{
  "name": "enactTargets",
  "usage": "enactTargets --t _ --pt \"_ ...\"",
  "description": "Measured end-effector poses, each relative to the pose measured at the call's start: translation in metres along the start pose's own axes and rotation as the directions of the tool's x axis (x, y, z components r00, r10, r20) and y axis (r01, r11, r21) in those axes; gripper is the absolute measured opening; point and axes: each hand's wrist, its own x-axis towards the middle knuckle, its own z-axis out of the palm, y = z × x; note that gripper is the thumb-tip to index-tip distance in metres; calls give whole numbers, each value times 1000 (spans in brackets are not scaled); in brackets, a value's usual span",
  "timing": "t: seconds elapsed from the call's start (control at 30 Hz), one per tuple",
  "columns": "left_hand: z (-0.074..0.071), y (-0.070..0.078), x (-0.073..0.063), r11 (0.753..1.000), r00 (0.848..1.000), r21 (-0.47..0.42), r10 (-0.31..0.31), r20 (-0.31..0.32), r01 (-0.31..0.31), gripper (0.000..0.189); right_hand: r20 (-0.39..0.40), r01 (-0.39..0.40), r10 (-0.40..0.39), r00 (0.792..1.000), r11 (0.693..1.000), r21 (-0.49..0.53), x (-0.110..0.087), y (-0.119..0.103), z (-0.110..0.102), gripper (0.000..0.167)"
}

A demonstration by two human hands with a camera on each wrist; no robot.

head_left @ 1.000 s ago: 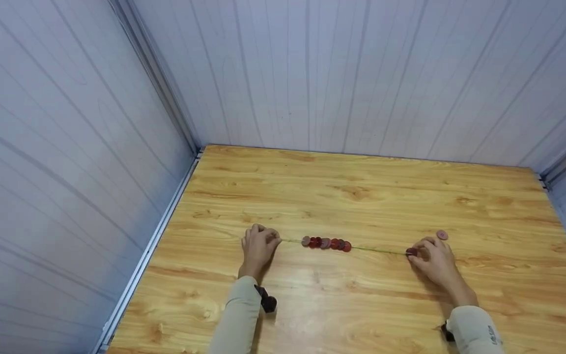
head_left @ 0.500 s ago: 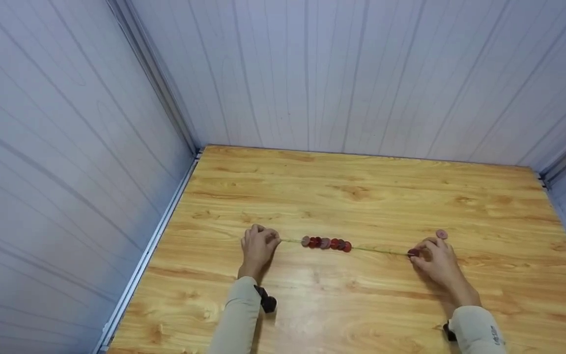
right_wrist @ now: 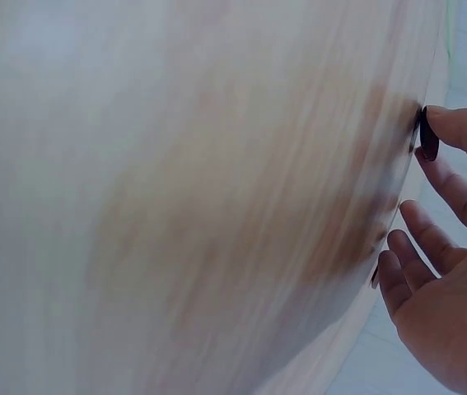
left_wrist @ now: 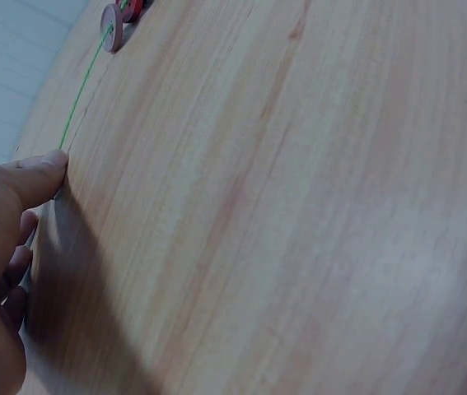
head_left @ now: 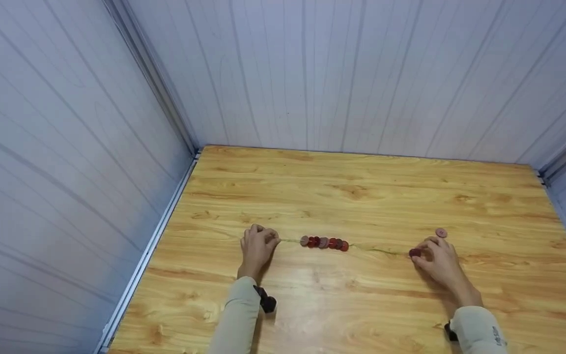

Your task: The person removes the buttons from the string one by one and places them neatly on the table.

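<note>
A row of overlapping buttons [head_left: 324, 243], dark red, bright red and dusty pink, lies threaded on a thin green string [left_wrist: 82, 97] across the table. Left of the row, my left hand [head_left: 258, 248] pinches the string between thumb and forefinger. On the other side my right hand [head_left: 438, 260] pinches a dark red button [head_left: 414, 252] on edge between thumb and forefinger; the right wrist view shows that button [right_wrist: 429, 136] at the fingertips. Between row and right hand, the string runs slightly wavy over the wood. A loose pink button [head_left: 441, 232] lies just beyond the right fingers.
The wood-patterned table [head_left: 312, 196] is bounded by a pale panel wall [head_left: 332, 73] at the back and another wall [head_left: 57, 147] at the left. Each wrist carries a dark camera mount [head_left: 267, 301] beside its light sleeve [head_left: 239, 314].
My right hand has shifted slightly right with the dark red button. The string near it was straight and taut and now lies slacker. My left hand has barely moved.
</note>
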Motion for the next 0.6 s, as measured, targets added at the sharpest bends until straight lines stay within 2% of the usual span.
enactTargets --t 0.2,0.4,0.6 --pt "0 3 0 1000 1000 -6 -1 -6 1 7 16 -35 35 999 999 14 1 3 -4 32" --pt "0 3 0 1000 1000 -5 -18 12 18 8 -41 -34 34 999 999 9 6 2 -7 30" --pt "-1 3 -2 1000 1000 -12 -13 0 13 9 -86 -78 77 993 997 -11 14 -4 -8 36"
